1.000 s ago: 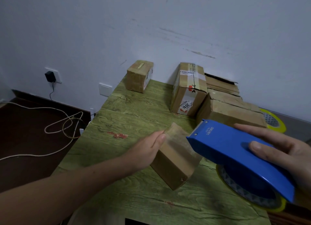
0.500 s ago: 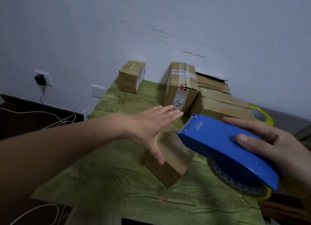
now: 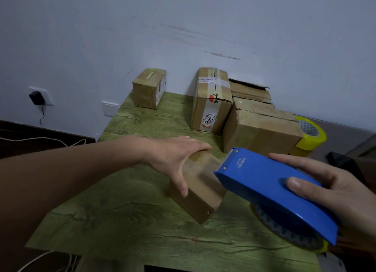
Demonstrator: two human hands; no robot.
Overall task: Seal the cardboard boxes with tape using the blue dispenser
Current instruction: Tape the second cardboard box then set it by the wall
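Note:
A small brown cardboard box (image 3: 203,192) lies at an angle in the middle of the green wood-grain table (image 3: 122,220), with clear tape along its top. My left hand (image 3: 173,155) rests on the box's far end, fingers stretched over the top and thumb down its left side. My right hand (image 3: 335,190) grips the blue tape dispenser (image 3: 264,186) from the right, thumb on top. The dispenser's toothed front edge hovers just over the box's right side. A yellow-rimmed tape roll (image 3: 284,233) sits under the dispenser's hood.
At the back by the wall stand a small taped box (image 3: 149,88), a taller labelled box (image 3: 211,100), a larger box (image 3: 258,129) and flattened cardboard (image 3: 250,90). A spare yellow tape roll (image 3: 311,133) lies at the right. Cables run over the floor at the left.
My left hand left the box's side, rose over it with fingers spread, and now lies on its far end. The dispenser stayed beside the box's right side.

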